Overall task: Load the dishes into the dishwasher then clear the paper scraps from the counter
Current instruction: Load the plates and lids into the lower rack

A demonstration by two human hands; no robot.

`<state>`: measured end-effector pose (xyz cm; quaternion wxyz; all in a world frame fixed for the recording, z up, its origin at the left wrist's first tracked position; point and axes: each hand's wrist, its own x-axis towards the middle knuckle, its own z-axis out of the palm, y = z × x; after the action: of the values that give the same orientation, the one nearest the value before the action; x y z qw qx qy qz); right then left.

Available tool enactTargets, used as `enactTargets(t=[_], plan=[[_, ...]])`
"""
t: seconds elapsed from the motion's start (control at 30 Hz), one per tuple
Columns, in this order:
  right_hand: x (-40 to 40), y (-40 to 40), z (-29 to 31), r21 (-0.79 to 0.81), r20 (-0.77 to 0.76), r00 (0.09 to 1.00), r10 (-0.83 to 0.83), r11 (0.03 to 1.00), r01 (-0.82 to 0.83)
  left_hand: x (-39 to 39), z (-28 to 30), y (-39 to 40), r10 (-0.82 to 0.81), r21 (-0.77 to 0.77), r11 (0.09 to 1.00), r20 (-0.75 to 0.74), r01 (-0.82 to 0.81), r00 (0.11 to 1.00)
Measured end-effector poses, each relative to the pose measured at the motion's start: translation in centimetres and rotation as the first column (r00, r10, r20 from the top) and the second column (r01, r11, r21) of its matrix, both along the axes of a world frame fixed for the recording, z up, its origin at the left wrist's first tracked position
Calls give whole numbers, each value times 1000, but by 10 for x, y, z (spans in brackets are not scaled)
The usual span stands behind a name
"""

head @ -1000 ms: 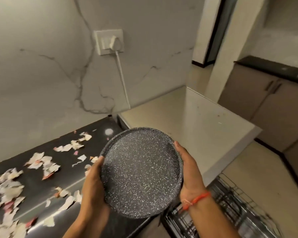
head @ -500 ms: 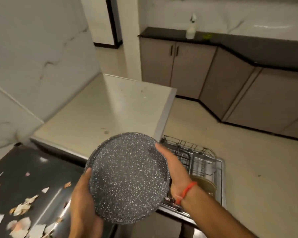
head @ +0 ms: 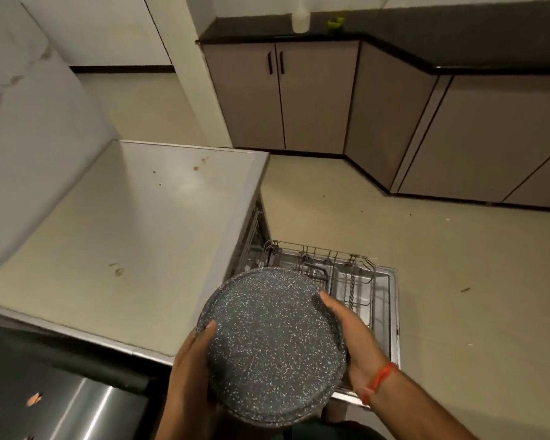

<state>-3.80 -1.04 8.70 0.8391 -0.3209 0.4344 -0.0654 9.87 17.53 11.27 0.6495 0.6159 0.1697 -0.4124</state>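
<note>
A round dark speckled plate [head: 272, 344] is held in the air, face up toward me, over the near left part of the pulled-out dishwasher rack [head: 340, 274]. My left hand [head: 189, 373] grips its left rim with the thumb on the face. My right hand [head: 351, 338] grips the right rim, an orange thread band on its wrist. The wire rack lies over the open dishwasher door [head: 392, 312], and the plate hides much of it. A few paper scraps [head: 34, 400] lie on the black counter [head: 19, 360] at the bottom left.
The dishwasher's beige top [head: 134, 223] spreads to the left of the rack, against a white marble wall. Brown cabinets [head: 318, 96] under a black counter line the far side, with a white spray bottle [head: 300, 14] on it. Beige floor [head: 458, 281] lies to the right.
My view has swung right and down, away from the scrap-covered counter toward the open dishwasher. Both hands have carried the plate right, so it now hangs over the rack.
</note>
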Motion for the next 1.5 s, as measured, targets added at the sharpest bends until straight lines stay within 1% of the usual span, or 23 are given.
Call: enactTargets(t=[0.07, 0.17, 0.27, 0.33, 0.43, 0.5, 0.6, 0.67, 0.8, 0.87, 0.93, 1.0, 1.1, 1.23, 1.43, 1.5], plan=[[-8, -18, -4, 12, -2, 1000, -23, 1000, 23, -5, -6, -20, -15, 8, 1000, -6, 15, 1000], [-16, -39, -10, 39, -17, 998, -54, 998, 54, -11, 1, -52, -82, 86, 994, 132, 71, 988], [-21, -58, -19, 39, -29, 995, -95, 995, 96, -10, 8, -79, -194, 132, 976, 167, 173, 967], [-22, -72, -28, -16, -53, 991, -125, 992, 124, -4, 10, -93, -272, 169, 956, 217, 239, 937], [-19, -93, -34, -75, -39, 980, -196, 978, 193, 14, 8, -115, -415, 217, 907, 311, 362, 855], [-17, -108, -35, -117, -60, 962, -266, 959, 258, 30, 0, -136, -474, 223, 879, 317, 421, 822], [-20, -122, -34, -179, -87, 929, -360, 923, 341, 50, -20, -172, -505, 224, 862, 282, 456, 816], [-23, -130, -38, -208, -104, 905, -414, 898, 387, 56, -32, -195, -536, 182, 844, 248, 505, 807], [-24, -145, -50, -270, -187, 848, -497, 855, 442, 56, -48, -228, -629, 115, 776, 207, 620, 750], [-21, -149, -62, -284, -233, 827, -512, 849, 446, 58, -64, -238, -687, 129, 726, 170, 676, 706], [-20, -151, -77, -296, -289, 807, -516, 849, 437, 58, -84, -243, -720, 149, 693, 125, 705, 682], [-21, -152, -101, -298, -348, 794, -498, 862, 410, 61, -108, -243, -748, 192, 658, 56, 728, 661], [-26, -146, -137, -267, -479, 771, -420, 906, 328, 58, -144, -242, -770, 252, 599, -78, 760, 633], [-39, -130, -189, -134, -616, 729, -297, 952, 275, 46, -186, -242, -763, 300, 528, -243, 795, 598], [-44, -133, -254, -17, -684, 717, -136, 985, 170, 39, -257, -239, -750, 407, 449, -314, 796, 583], [-44, -144, -274, -7, -677, 729, -101, 991, 131, 42, -283, -243, -750, 399, 451, -315, 799, 581]])
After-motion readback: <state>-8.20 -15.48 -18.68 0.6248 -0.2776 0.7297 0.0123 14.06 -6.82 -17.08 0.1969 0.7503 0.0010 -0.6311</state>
